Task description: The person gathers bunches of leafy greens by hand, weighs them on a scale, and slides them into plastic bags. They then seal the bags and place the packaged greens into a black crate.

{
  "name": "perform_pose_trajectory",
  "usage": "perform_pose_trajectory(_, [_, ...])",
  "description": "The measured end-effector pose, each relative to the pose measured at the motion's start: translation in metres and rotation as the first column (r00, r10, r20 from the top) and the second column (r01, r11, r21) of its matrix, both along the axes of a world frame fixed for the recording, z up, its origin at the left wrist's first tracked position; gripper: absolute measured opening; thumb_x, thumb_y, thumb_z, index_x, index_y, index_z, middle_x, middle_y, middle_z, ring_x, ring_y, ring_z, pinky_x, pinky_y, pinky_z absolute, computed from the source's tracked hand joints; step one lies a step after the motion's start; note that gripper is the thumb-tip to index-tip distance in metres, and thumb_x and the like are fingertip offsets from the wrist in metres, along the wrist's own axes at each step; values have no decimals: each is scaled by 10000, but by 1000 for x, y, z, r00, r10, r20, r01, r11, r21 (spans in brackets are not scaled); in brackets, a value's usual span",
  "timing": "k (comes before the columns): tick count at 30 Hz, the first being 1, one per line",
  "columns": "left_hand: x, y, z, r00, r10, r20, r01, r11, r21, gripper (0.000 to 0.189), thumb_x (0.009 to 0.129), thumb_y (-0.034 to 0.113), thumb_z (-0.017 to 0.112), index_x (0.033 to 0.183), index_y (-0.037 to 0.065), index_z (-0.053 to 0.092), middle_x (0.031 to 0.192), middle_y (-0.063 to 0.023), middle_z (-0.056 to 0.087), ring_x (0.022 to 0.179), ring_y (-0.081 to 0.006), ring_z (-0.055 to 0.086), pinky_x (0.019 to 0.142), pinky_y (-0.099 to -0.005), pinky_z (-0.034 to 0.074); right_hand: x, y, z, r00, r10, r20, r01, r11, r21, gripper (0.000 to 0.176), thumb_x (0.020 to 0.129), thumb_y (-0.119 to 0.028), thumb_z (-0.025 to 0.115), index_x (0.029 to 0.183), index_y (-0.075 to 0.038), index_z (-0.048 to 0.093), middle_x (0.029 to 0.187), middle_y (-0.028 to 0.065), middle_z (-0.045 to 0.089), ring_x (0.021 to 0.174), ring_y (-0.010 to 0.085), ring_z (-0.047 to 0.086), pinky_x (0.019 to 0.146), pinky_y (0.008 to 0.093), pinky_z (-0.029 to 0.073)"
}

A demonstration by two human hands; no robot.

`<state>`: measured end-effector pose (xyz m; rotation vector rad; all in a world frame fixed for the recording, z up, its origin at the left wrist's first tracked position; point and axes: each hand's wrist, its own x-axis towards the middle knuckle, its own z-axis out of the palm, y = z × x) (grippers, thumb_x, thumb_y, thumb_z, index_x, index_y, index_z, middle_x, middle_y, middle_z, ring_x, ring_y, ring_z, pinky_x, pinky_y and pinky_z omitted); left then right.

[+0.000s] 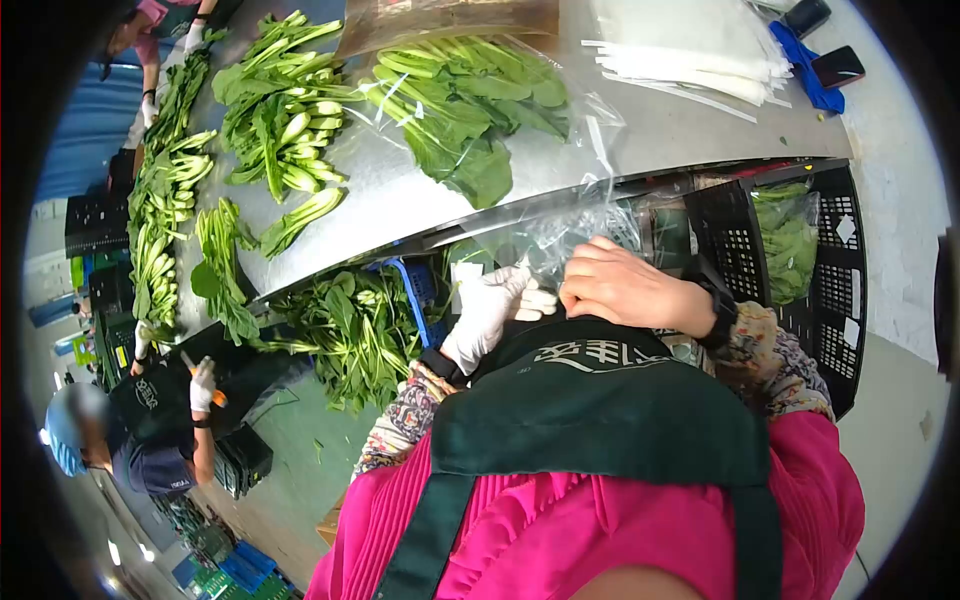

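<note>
A clear plastic bag (585, 235) hangs crumpled over the table's near edge, in front of my apron. My left hand (497, 308), in a white glove, has its fingers bent and closed at the left side of the bag. At the bag's right side is my right hand (622, 287), bare, its fingers curled in on the plastic; the fingertips are partly hidden. Beyond the bag, a bunch of leafy greens (470, 100) lies on the metal table (385, 205) under clear film.
More greens (285, 120) lie to the left, and flat plastic sleeves (690, 50) at the back right near a phone (838, 67). A black crate (835, 270) holds bagged greens (785, 240). Loose greens (345, 325) fill a crate at lower left. A co-worker (150, 440) holds an orange-handled tool.
</note>
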<state>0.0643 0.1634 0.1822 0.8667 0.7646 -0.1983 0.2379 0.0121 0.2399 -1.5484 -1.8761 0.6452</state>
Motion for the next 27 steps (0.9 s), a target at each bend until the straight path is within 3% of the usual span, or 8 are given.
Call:
perform_pose_trajectory(9, [-51,37,22,973,-211,-98,220,972,86,278,945,292,523,976,25,595,834,-102,682,759,-178,675,627,-248,504,-5,-294,-83,743,241,624,196,814,-547,254,741,-144,566,975,-66,626,854,92,615,826,253,586,796,364,460])
perform_pose_trajectory(11, [-61,46,32,980,-191,-61,196,977,82,309,946,320,517,988,24,593,820,-95,681,741,-161,666,617,-229,483,6,-272,-60,953,-100,-286,-211,458,-863,318,810,-146,585,1099,-14,580,1089,177,607,887,316,600,820,385,472])
perform_pose_trajectory(12, [-68,46,19,996,-90,-13,90,975,204,327,969,328,467,983,25,589,800,-82,680,724,-148,654,599,-215,463,5,-221,-49,998,-58,18,47,552,-832,289,800,-91,566,1082,-28,578,999,153,610,832,304,604,759,380,491])
perform_pose_trajectory(14, [-72,46,-7,986,21,-166,130,524,842,379,867,197,611,1182,11,513,1065,-154,612,957,-246,599,794,-326,472,34,-143,-60,896,-353,270,404,900,-164,365,787,-7,556,1147,-65,550,1016,137,598,910,320,587,760,387,500])
perform_pose_trajectory(17, [-52,48,-8,986,-107,-125,79,-354,932,709,705,102,723,1333,32,403,1343,-219,416,1240,-379,402,1022,-477,325,75,-63,-59,742,-630,231,624,774,107,591,777,33,556,1340,-85,420,1321,143,458,1230,296,434,994,364,385])
perform_pose_trajectory(20, [-43,64,-37,935,-279,-218,60,-483,874,634,728,162,693,1309,79,450,1357,-147,442,1281,-366,359,1037,-542,274,110,-20,-73,770,-494,404,466,868,172,574,784,-1,568,1336,-85,433,1386,95,415,1290,253,382,1023,377,344])
perform_pose_trajectory(25, [-33,96,-35,744,-643,-183,-137,-416,899,392,792,60,569,1183,89,570,1210,-69,584,1135,-270,536,984,-392,415,130,-1,-76,844,-190,501,110,977,185,353,830,-90,570,1182,-69,555,1326,63,497,1280,228,410,974,360,374])
perform_pose_trajectory(27, [-38,94,-36,905,-408,117,-97,69,993,254,858,53,533,1098,46,617,1085,-82,645,1017,-254,606,922,-347,458,128,4,-70,913,-147,380,110,987,117,197,853,-97,561,1042,-52,593,1269,61,548,1240,241,460,921,352,415])
